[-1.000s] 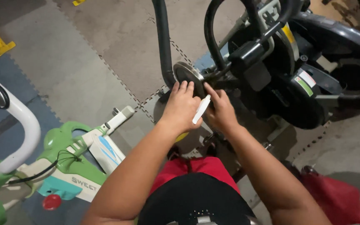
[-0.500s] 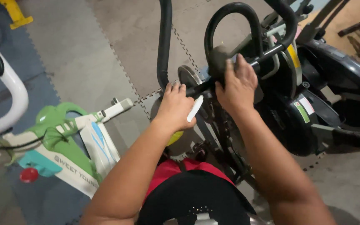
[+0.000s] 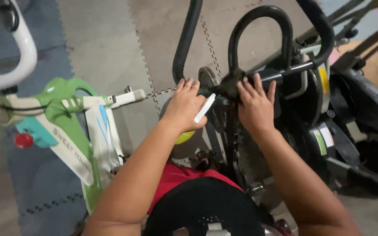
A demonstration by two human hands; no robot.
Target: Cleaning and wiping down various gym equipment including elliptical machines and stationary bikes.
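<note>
Matt black handlebar (image 3: 259, 26); steel disc (image 3: 207, 78); foam floor mat (image 3: 110, 52).

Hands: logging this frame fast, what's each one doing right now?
Left hand: closed around a white flat tool, fingertips at the metal disc.
Right hand: open, fingers spread on the black handlebar clamp.

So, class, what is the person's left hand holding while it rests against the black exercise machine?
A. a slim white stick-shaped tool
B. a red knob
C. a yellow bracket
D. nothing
A: the left hand pinches a slim white stick-shaped tool beside the black metal handlebar frame.
</note>
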